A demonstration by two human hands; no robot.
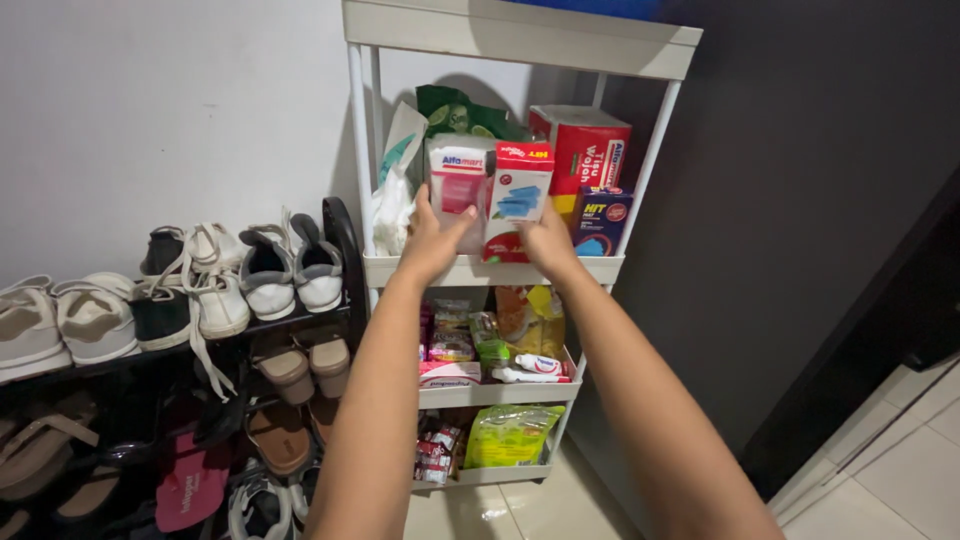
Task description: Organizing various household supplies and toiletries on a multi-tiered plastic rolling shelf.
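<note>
Both my arms reach up to the upper shelf of a white tiered shelf cart. My left hand grips the lower edge of a clear pack with a red and white label. My right hand holds the bottom of a red and white box with a blue picture, which stands right beside the pack. Behind them sit a green bag, a white pouch, a large red box and a small blue box.
Lower tiers of the cart hold snack packets, a tube and a green bag. A black shoe rack with white sneakers, sandals and a pink flip-flop stands at left. A dark panel and tiled floor lie at right.
</note>
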